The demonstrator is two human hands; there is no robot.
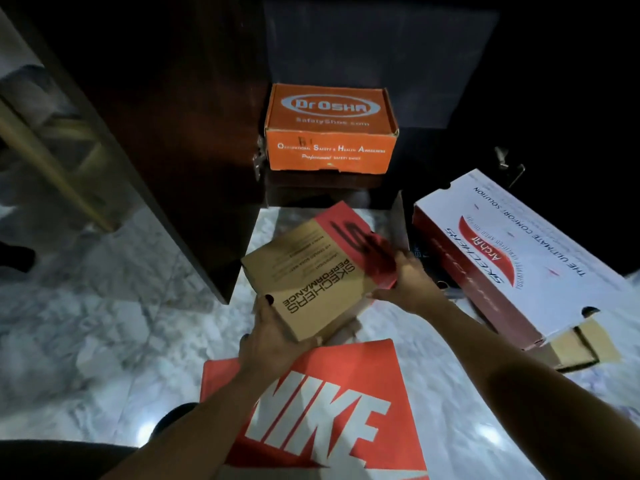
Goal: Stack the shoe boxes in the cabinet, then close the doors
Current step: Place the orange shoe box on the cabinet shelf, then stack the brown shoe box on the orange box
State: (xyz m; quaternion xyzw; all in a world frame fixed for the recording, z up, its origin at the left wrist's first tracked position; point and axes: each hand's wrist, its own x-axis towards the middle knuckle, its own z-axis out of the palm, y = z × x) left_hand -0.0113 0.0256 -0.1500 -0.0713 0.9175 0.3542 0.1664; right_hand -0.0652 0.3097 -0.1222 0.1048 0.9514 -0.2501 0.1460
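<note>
Both hands hold a brown and red Skechers Performance box [313,268] above the marble floor, in front of the open cabinet. My left hand [268,336] grips its near corner. My right hand [410,282] grips its right side. Inside the dark cabinet [381,57] an orange Dr Osha box [330,128] stands on the bottom shelf. An orange Nike box [322,410] lies on the floor below my arms. A long white and red Skechers box [512,251] lies to the right.
The cabinet's left door [156,133] stands open, dark and glossy, with a brass bar handle [52,164]. A hinge [507,162] shows at the right side. The marble floor [86,323] spreads to the left. A brown box corner [581,344] sticks out under the white box.
</note>
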